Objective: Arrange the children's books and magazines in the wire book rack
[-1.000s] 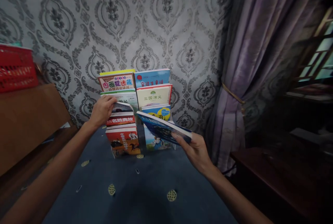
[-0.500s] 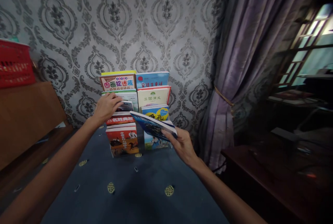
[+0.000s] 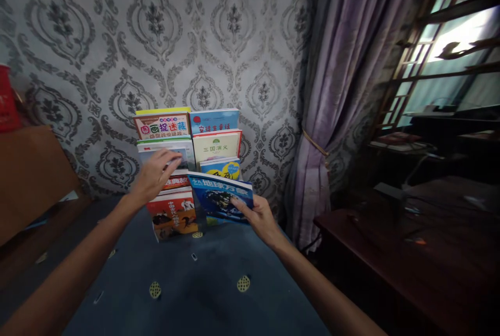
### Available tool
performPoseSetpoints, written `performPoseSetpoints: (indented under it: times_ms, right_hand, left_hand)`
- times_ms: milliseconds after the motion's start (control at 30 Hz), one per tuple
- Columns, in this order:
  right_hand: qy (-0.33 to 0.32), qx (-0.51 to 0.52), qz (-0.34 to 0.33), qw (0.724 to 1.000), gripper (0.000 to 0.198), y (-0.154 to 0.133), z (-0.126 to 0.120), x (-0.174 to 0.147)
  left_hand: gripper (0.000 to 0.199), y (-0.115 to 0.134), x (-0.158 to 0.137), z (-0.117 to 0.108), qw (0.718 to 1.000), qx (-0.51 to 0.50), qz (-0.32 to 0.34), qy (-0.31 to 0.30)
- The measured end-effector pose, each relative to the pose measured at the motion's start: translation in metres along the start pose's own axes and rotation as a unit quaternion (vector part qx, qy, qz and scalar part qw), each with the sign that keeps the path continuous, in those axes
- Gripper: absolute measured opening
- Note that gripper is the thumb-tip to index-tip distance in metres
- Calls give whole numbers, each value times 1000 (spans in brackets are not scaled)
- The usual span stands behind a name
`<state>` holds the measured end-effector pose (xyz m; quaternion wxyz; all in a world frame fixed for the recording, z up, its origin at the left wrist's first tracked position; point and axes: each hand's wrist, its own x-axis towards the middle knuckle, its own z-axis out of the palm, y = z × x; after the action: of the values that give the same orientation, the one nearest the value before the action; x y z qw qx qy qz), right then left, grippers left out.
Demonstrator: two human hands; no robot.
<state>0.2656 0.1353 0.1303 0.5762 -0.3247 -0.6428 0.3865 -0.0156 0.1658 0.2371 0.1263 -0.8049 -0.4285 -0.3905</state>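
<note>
My right hand [image 3: 261, 216] grips a blue book [image 3: 221, 198] by its right side, thumb across the dark picture on its cover. This book is tilted in front of the right-hand column of books. My left hand [image 3: 155, 172] hovers at the left column, its thumb and fingers a little apart, before a pale-covered book [image 3: 146, 154]. Below that hand is a red-covered book [image 3: 175, 182], partly hidden. An orange book [image 3: 174, 216] stands lowest on the left. On the right, a cream book [image 3: 216, 144] stands above a blue-and-yellow book [image 3: 221, 168].
At the back of the stack are a brown-and-white book [image 3: 164, 125] and a light-blue book [image 3: 216, 118]. The books stand on a dark blue cloth [image 3: 199, 294] against a patterned wall. A cardboard box [image 3: 35, 179] is left, a purple curtain [image 3: 324, 117] and dark red furniture [image 3: 371, 242] right.
The blue book in my right hand has turned so its cover faces me more. My left fingers have loosened, and the pale book before them shows more. The whole view has shifted right.
</note>
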Motion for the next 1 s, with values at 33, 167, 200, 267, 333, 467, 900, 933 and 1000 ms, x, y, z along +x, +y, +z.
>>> performPoseSetpoints:
  times_ms: [33,167,200,267,333,467,900,933,1000]
  right_hand:
    - [-9,10,4,1000,38,0,1,-1]
    - [-23,54,29,998,39,1,4,-3]
    - [-24,63,39,997,39,2,4,-3]
    - [-31,75,60,995,41,3,5,-5]
    - [-30,83,92,992,44,5,5,-6]
    - [21,105,139,984,47,12,3,-8]
    - [98,120,179,971,51,31,-25,-29]
    - [99,121,182,971,50,31,-25,-31]
    - [103,122,188,969,50,31,-26,-34]
  left_hand:
    - [42,10,-7,1,997,-69,-19,-35]
    - [45,37,-35,12,957,-239,-90,-140]
    - [46,39,-40,15,948,-258,-103,-156]
    - [50,38,-42,20,935,-286,-124,-167]
    - [55,33,-34,23,931,-306,-133,-148]
    - [65,23,8,30,933,-322,-113,-111]
    - [85,0,68,58,919,-323,-163,-158]
    - [84,0,69,58,917,-324,-167,-159]
    - [80,-1,72,58,915,-327,-174,-161]
